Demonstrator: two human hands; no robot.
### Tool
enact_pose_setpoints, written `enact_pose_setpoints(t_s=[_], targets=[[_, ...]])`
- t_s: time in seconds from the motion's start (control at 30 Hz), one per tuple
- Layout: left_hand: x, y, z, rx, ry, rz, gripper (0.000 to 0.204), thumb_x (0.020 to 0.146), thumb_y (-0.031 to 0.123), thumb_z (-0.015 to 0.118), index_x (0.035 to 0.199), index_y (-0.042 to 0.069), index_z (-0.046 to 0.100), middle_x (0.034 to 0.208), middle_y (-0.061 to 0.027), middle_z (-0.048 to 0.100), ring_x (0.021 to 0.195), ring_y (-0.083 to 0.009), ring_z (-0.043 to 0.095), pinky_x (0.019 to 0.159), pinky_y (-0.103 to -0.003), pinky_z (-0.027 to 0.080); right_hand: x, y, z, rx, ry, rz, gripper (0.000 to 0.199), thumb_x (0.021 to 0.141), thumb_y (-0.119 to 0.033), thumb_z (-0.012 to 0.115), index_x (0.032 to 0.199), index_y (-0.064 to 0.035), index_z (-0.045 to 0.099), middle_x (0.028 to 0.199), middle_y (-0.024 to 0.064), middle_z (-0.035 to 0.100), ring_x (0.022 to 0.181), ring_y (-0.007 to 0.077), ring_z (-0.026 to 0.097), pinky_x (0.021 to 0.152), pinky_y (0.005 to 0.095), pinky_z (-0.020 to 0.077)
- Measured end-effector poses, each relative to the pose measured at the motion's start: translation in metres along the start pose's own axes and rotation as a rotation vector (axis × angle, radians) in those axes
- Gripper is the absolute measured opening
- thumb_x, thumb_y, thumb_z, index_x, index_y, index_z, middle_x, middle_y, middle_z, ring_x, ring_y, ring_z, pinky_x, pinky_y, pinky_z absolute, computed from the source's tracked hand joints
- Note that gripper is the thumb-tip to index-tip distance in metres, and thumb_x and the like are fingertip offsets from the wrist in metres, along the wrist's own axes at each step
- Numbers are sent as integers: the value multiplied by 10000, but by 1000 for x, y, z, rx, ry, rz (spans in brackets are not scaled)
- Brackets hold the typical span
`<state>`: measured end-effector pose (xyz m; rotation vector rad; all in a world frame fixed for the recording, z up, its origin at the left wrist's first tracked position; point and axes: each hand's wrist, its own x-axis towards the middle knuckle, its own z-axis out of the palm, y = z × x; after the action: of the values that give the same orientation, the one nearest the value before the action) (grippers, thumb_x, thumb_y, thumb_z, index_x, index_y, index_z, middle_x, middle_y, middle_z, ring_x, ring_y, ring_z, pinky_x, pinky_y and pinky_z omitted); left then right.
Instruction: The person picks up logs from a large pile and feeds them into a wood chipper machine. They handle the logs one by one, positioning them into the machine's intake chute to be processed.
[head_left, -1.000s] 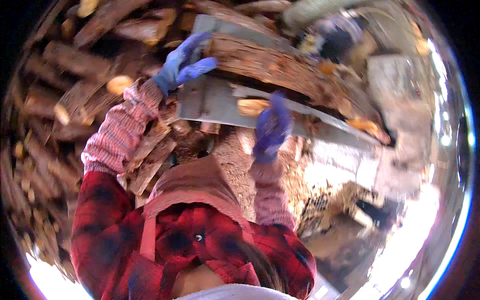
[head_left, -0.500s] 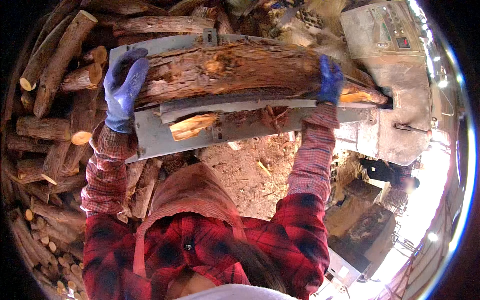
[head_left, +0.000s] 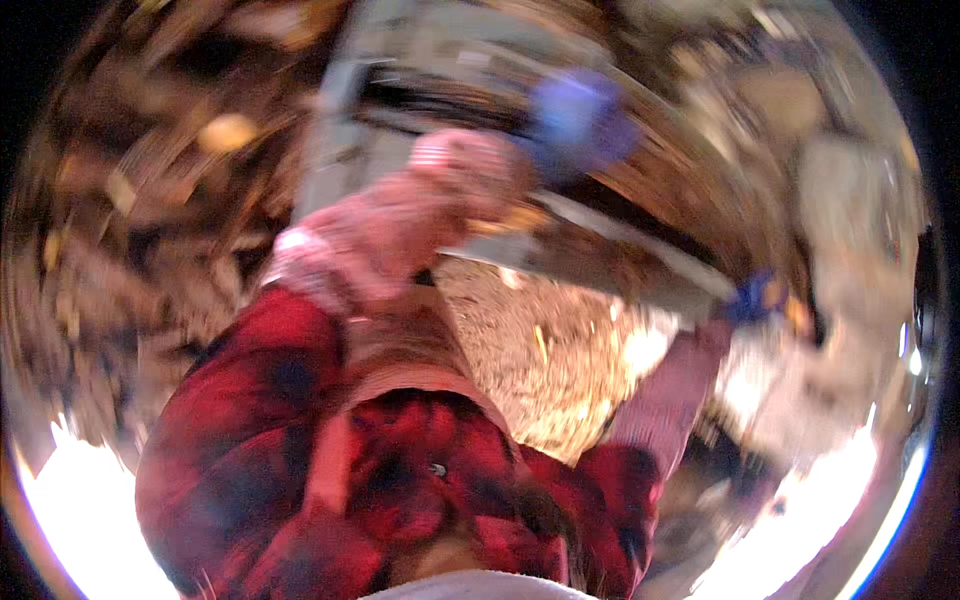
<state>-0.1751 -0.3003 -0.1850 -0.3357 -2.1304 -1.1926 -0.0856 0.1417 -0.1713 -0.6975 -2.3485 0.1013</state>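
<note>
Motion blur smears most of the picture. A bark-covered log (head_left: 690, 190) lies slantwise on a grey metal trough (head_left: 620, 275), its far end toward the right. My left hand (head_left: 580, 120), in a blue-purple glove, is at the log's near left end, and its fingers are too smeared to read. Farther right, my right hand (head_left: 755, 298), in a darker blue glove, is low beside the log's right part; its fingers do not show clearly either. A yellowish split piece of wood (head_left: 510, 217) shows on the trough below my left wrist.
Blurred cut logs (head_left: 228, 132) are heaped on the left. A pale machine housing (head_left: 850, 220) stands at the right, past the trough's end. Wood chips cover the floor (head_left: 520, 330) between my arms. Bright light comes in at both lower corners.
The view has swung, so the trough now slants down to the right. My left hand has moved rightward, closer to my right hand. The log reaches farther right along the trough.
</note>
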Motion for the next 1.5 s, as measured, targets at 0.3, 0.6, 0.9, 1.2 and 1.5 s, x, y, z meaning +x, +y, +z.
enact_pose_setpoints(t_s=[0.3,0.6,0.9,1.2,1.5], targets=[[-74,21,-140,-646,66,53,386,788,211,635,1133,42,598,1043,-134,626,1006,-341,591,933,-446,456,-376,-222,-55,461,-865,-594,913,702,-493,745,1358,29,383,1350,296,409,1261,437,390,1062,488,320],[-257,-132,-318,-528,26,-314,306,874,87,471,1098,-64,614,1104,-235,633,1011,-378,637,857,-408,515,-492,-515,239,181,-655,-889,1143,575,-568,801,1474,-124,250,1477,256,301,1356,433,287,1093,579,234],[-430,-249,-297,-588,129,-1255,527,891,104,639,1346,-28,409,1290,-148,551,1154,-215,554,974,-356,455,-491,-521,293,-16,-1312,-878,1285,527,-582,850,1488,-48,184,1424,251,404,1300,391,419,1083,442,335],[-502,-139,-355,-651,-250,-1280,843,833,180,728,1486,68,207,1396,-74,445,1238,-216,455,1012,-382,409,-645,-375,45,949,-2007,449,496,743,-212,766,1171,-54,572,1014,61,647,931,241,606,832,386,519],[-341,-40,-484,-820,-31,-939,973,763,19,728,1517,134,124,1347,-111,467,1198,-240,497,1019,-392,415,-556,-510,-152,1836,-1765,774,844,635,-67,847,1363,-81,420,1221,86,585,1081,247,581,914,411,499]])
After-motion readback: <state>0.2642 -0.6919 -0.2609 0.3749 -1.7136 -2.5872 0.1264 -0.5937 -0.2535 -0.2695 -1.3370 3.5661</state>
